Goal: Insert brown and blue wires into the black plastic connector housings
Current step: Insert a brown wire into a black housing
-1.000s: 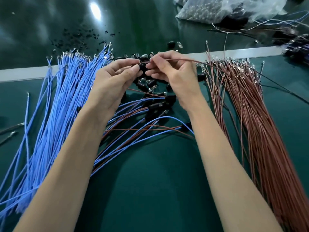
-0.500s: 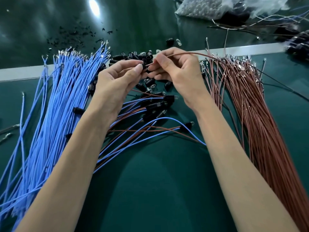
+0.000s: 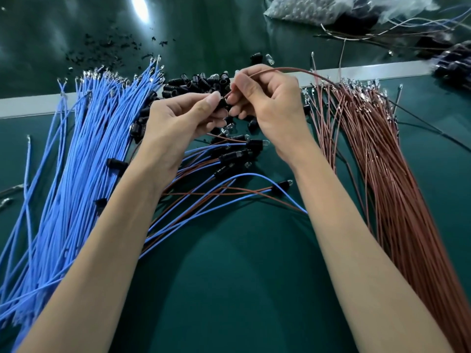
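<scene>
Two big bundles lie on the green desk [image 3: 254, 289], blue wires [image 3: 76, 174] on the left and brown wires [image 3: 382, 187] on the right, with a pile of black housings [image 3: 196, 82] between them. Up top the left hand [image 3: 175, 123] pinches one black housing [image 3: 222, 103], the right hand [image 3: 270, 108] pinches a single brown wire [image 3: 280, 70], its tip right at that housing

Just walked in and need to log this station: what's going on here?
A person is fitting wires. The left hand pinches a black connector housing while the right hand pinches a brown wire, its end at the housing. Blue wires lie left, the brown bundle right, spare housings behind the hands, finished leads beneath them.
</scene>
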Demonstrator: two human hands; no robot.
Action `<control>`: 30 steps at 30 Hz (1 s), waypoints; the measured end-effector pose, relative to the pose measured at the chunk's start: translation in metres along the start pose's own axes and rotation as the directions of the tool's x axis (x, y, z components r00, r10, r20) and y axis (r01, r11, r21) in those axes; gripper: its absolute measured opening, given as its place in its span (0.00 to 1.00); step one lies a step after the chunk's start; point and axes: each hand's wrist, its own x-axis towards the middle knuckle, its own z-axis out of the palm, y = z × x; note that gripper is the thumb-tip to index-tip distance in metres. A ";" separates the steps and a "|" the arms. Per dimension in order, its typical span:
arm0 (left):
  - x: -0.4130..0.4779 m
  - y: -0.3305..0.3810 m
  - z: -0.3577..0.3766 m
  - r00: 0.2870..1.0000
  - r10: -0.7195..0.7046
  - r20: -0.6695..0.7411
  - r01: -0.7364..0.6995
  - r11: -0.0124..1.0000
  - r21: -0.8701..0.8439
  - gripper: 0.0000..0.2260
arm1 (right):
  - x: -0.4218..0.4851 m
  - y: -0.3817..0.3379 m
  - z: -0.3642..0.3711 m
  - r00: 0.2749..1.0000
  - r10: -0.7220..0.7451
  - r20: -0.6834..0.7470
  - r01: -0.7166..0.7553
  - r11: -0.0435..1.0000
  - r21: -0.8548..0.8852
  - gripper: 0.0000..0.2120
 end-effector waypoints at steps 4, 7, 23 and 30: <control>0.000 -0.001 0.000 1.000 -0.010 -0.003 0.010 1.000 -0.018 0.05 | 0.001 0.001 0.000 1.000 0.004 0.016 -0.004 1.000 0.004 0.09; 0.001 -0.001 0.001 1.000 -0.016 0.002 0.016 0.999 -0.038 0.05 | 0.001 0.001 0.000 0.999 0.005 0.033 -0.004 1.000 -0.015 0.08; 0.000 0.003 0.001 0.998 -0.056 0.007 0.056 0.996 -0.071 0.06 | 0.000 0.007 0.006 0.997 0.000 -0.076 0.004 0.999 0.049 0.10; 0.000 0.002 -0.001 0.999 -0.051 0.014 0.052 0.993 -0.105 0.06 | -0.001 0.006 0.007 0.995 -0.047 -0.087 0.043 0.998 -0.048 0.10</control>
